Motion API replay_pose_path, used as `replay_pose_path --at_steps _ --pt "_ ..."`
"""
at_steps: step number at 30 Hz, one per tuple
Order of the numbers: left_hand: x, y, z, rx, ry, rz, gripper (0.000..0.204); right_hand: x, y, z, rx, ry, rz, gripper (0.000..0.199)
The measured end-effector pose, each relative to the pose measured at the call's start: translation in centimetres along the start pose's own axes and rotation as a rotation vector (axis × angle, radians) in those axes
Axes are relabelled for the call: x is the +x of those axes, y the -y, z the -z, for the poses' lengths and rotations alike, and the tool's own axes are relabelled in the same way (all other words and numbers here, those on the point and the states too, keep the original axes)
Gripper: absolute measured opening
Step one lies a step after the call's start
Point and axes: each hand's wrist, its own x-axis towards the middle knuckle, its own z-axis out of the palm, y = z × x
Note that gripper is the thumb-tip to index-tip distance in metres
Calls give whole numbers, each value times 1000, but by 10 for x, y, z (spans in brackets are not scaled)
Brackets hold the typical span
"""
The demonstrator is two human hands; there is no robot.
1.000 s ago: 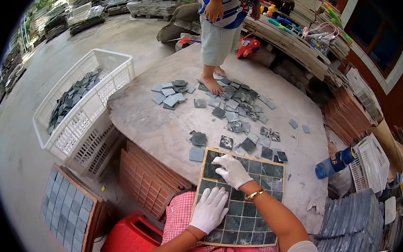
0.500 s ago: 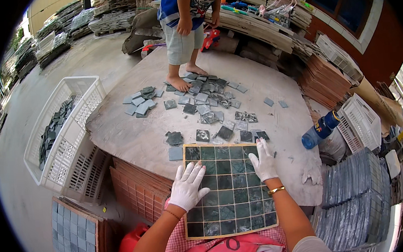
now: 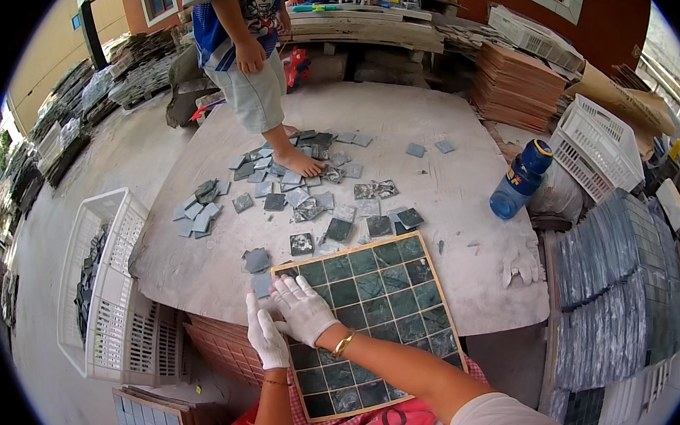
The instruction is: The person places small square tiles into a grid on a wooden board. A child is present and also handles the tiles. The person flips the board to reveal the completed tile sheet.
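Note:
A square tray [image 3: 401,299] with a pale wooden rim holds a grid of dark green stone tiles. It lies slightly turned on the near edge of the board, over my lap. My right hand [image 3: 305,309], in a white glove, reaches across to its upper left part, fingers stretched and lying on the tiles. Beside it my left hand [image 3: 268,339], gloved too, stands along the tray's left edge with its fingers straight and pointing up. The two hands are close together, and whether they touch is hard to tell. A loose grey tile [image 3: 262,284] lies just beyond my left fingertips.
Loose tiles [image 3: 305,207] are scattered over the board [image 3: 473,274]. A barefoot person [image 3: 255,91] stands among them. A blue bottle [image 3: 519,180] is at the right, near stacked tile sheets [image 3: 614,295]. White crates [image 3: 135,300] holding tiles stand on the left.
My right hand has crossed from the tray's upper right corner to its upper left. My left hand has moved off the tiles to the left edge. The tray appears turned, and the view has shifted.

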Motion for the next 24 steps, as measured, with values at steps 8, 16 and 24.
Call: replay_pose_path --at_steps 8,16,24 --pt "-33 -35 52 668 308 -227 51 -27 -111 54 -150 -51 -182 70" --pt "14 -50 -61 1003 729 -634 60 -139 -155 95 -296 -96 -426 72" --pt "31 -30 -50 1105 503 -599 56 -167 -27 93 -73 51 -162 82"
